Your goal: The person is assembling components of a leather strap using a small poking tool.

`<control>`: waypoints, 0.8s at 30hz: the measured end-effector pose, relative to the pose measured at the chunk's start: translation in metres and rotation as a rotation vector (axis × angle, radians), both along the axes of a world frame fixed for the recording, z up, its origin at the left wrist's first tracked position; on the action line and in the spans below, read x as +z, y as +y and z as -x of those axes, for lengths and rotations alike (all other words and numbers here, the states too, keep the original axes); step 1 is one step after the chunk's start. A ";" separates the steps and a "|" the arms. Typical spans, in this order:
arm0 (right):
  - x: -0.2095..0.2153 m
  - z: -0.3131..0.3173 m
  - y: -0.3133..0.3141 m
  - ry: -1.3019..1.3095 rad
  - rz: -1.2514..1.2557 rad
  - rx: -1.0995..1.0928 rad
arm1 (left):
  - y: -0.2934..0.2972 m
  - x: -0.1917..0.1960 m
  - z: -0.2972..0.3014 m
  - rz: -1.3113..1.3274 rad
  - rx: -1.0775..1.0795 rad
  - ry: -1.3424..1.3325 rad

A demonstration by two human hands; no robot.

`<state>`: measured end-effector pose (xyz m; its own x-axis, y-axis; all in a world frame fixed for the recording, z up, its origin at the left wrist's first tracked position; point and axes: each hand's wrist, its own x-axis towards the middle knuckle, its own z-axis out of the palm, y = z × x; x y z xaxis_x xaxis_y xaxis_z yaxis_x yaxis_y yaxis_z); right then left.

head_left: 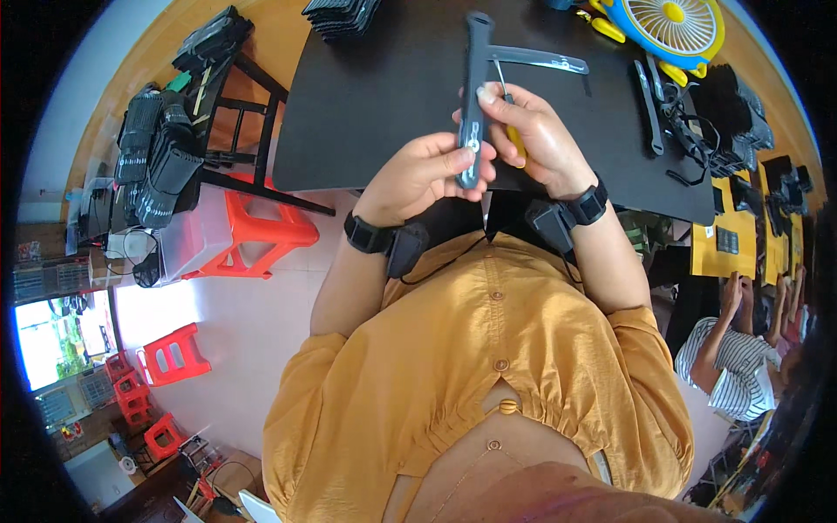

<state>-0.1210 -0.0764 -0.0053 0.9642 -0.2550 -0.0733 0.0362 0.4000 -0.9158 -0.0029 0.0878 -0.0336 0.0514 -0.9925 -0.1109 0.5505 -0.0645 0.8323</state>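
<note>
A long, narrow dark grey plastic strip [476, 65] stands out over the black table, its upper end pointing away from me. My left hand [436, 164] is closed around the strip's near end, thumb on its face. Higher up, the thumb of my right hand [534, 131] presses against the strip's edge. That hand also holds a small screwdriver [513, 135] with a yellow and black handle, its thin metal shaft pointing away from me. A second similar strip [540, 60] lies crosswise on the table just beyond.
On the black table [375, 113] stand a blue and yellow fan [671, 13] at far right and a stack of black pieces [342, 17] at far left. Another strip [648, 109] lies near tangled black straps [684, 126]. Red stools [261, 228] stand left; other people [728, 357] sit right.
</note>
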 end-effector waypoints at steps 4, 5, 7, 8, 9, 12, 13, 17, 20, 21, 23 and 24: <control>0.001 0.015 0.010 0.108 0.527 -0.310 | -0.016 -0.012 -0.005 0.040 0.145 0.081; -0.006 0.021 0.010 0.106 0.552 -0.285 | -0.020 -0.014 -0.005 0.053 0.187 0.119; -0.017 0.029 0.016 0.093 0.685 -0.269 | -0.027 -0.016 -0.006 0.052 0.223 0.178; -0.016 0.035 0.022 0.115 0.742 -0.270 | -0.029 -0.016 -0.006 0.054 0.256 0.233; -0.018 0.038 0.025 0.108 0.839 -0.272 | -0.032 -0.015 -0.004 0.017 0.319 0.232; -0.019 0.044 0.032 0.113 0.997 -0.299 | -0.034 -0.012 -0.001 0.003 0.341 0.234; -0.019 0.044 0.033 0.122 1.064 -0.323 | -0.034 -0.011 -0.001 -0.001 0.340 0.236; -0.021 0.043 0.034 0.079 1.178 -0.372 | -0.033 -0.011 -0.001 0.009 0.344 0.226; -0.018 0.044 0.036 0.065 1.241 -0.379 | -0.033 -0.012 -0.001 0.014 0.340 0.230; -0.018 0.044 0.036 0.049 1.288 -0.409 | -0.033 -0.012 -0.001 0.012 0.336 0.230; -0.018 0.044 0.037 0.033 1.336 -0.435 | -0.032 -0.013 -0.001 0.016 0.339 0.233; -0.018 0.044 0.037 0.037 1.365 -0.442 | -0.032 -0.013 0.000 0.021 0.339 0.235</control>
<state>-0.1654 -0.0399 -0.0229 0.7917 -0.4180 0.4455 -0.1085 -0.8139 -0.5707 -0.0026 0.0560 -0.0464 0.3513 -0.9259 -0.1386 0.7129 0.1686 0.6806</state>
